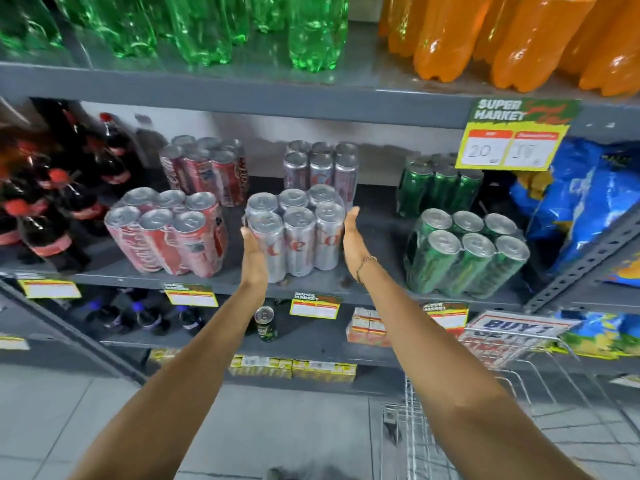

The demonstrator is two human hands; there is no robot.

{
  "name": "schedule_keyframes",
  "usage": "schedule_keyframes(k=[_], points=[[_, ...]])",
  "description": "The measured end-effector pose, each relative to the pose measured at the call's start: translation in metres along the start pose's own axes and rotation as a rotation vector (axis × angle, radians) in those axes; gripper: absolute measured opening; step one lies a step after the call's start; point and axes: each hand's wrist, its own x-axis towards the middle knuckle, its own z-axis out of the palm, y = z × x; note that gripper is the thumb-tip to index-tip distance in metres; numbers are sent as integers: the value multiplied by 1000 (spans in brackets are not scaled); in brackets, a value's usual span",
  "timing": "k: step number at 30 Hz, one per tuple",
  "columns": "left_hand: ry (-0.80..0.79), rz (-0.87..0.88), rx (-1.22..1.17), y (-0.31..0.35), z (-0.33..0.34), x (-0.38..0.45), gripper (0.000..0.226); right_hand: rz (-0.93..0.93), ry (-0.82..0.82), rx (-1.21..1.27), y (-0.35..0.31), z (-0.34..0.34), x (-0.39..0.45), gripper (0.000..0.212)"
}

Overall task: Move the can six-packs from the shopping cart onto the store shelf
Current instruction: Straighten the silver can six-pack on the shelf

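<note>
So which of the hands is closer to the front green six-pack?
The right hand. It is open at the right side of the silver six-pack, with bare shelf between it and the green six-pack. The left hand is on the silver pack's far side, farther away.

Shelf (377, 223) is pretty packed. Only real gap is between the silver six-pack (296, 233) and green six-pack (467, 251). Red six-pack (169, 233) crowds the left side.

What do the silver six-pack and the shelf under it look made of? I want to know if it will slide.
Silver six-pack: metal cans, probably aluminium, with dull grey tops, in clear glossy plastic wrap that shows glints. Shelf: apparently grey painted metal, smooth matte; its upright has punched holes.
</note>
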Motion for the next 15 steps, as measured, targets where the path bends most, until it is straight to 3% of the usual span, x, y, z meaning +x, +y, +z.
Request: schedule_keyframes(k=[5, 15], points=[[-30, -14, -37, -2, 0, 15, 51, -16, 50, 60, 7, 1, -2, 76], [-168, -61, -58, 5, 2, 22, 53, 6, 179, 120, 21, -2, -15, 72]])
